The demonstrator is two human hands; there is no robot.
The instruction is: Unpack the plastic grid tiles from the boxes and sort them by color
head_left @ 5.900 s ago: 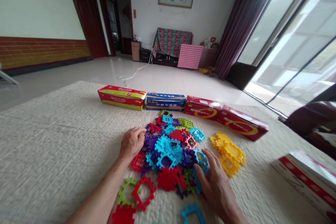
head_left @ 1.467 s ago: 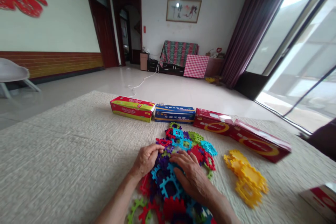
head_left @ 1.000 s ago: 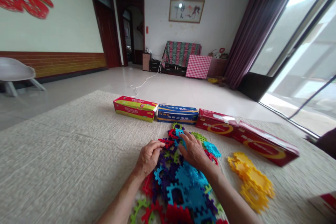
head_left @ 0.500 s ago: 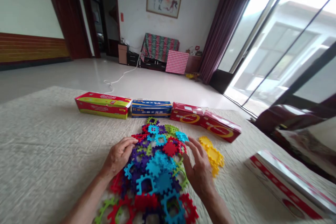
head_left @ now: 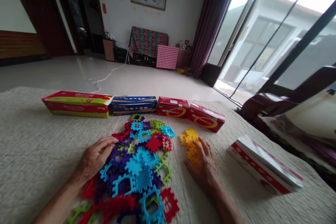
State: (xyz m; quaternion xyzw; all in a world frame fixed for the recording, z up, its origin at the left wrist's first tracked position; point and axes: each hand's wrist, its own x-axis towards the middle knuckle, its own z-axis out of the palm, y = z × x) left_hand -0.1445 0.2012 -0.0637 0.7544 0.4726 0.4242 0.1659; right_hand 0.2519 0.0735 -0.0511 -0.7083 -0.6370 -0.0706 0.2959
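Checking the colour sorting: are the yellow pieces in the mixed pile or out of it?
Out: the yellow pieces lie right of the mixed pile, bare mat between; the right hand touches them.

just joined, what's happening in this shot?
A person has both hands on plastic interlocking tiles spread on a beige cloth. The left hand rests, fingers loose, on the left edge of the mixed-colour pile. The right hand lies flat on the separate yellow tiles to the pile's right. A row of boxes lines the far side, untouched.
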